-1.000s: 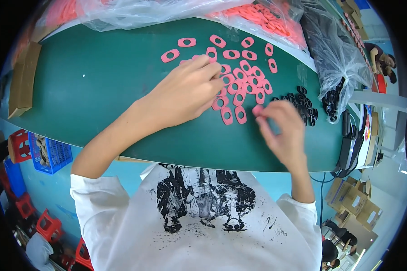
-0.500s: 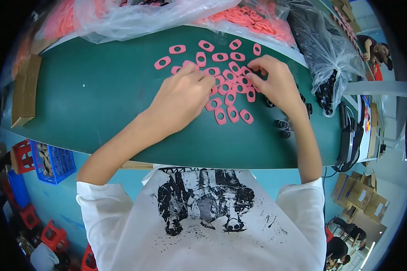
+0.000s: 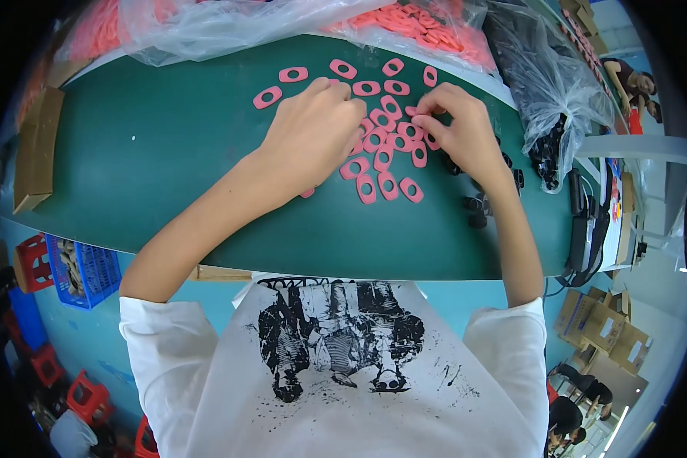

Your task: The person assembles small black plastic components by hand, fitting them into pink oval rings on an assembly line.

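Observation:
Many flat pink oblong pieces, each with an oval hole, lie loosely spread on the green table. My left hand is over the left part of the spread, its fingers curled downward and closed; what they hold, if anything, is hidden. At the right side of the spread, my right hand pinches a pink piece between thumb and fingertips, and only a small part of that piece shows. One more pink piece peeks out beside my left wrist. Small black parts lie beneath my right wrist.
Clear plastic bags with pink pieces line the table's far edge. A bag with black parts is at the right. A cardboard box stands at the left end. Below the left edge is a blue basket. Other people are at the far right.
My left hand has shifted slightly up and right. My right fingertips have moved left and closed on a pink piece. A pink piece now shows beside my left wrist.

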Demonstrator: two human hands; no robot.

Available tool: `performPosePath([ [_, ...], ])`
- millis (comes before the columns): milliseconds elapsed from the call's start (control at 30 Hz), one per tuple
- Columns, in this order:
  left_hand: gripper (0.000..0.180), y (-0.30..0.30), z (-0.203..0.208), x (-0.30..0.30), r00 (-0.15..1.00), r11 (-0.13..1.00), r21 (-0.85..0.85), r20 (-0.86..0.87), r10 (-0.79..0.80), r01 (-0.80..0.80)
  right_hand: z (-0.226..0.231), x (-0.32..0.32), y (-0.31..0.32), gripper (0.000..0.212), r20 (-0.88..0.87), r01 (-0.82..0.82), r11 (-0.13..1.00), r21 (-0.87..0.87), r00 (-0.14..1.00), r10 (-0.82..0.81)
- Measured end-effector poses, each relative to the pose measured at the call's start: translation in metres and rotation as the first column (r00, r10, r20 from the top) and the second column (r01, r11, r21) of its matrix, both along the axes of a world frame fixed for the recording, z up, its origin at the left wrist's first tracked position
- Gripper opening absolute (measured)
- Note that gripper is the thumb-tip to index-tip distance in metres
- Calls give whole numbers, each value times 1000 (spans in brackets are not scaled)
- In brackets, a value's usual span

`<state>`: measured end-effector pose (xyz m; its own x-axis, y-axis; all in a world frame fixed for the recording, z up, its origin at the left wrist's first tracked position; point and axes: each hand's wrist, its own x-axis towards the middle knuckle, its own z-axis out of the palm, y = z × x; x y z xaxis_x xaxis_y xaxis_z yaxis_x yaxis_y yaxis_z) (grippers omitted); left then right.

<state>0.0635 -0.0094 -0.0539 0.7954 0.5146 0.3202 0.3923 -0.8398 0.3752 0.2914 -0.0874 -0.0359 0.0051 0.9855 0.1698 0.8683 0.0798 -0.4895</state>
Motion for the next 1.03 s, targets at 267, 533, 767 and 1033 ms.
performPosePath([
  [267,21,-7,2,1,997,996,71,-64,-40,45,13,11,-14,11,-33,-62,998,31,997,63],
  [533,20,-7,9,3,974,992,120,-228,-5,33,2,2,-37,14,-102,9,996,-91,995,-18],
  [767,17,-6,1,0,989,991,111,-135,-60,75,11,2,-29,14,-57,-42,999,-17,998,41],
  [1033,18,-2,-6,-5,999,998,52,5,-38,37,-1,-27,17,17,-20,-18,997,-70,1000,16],
])
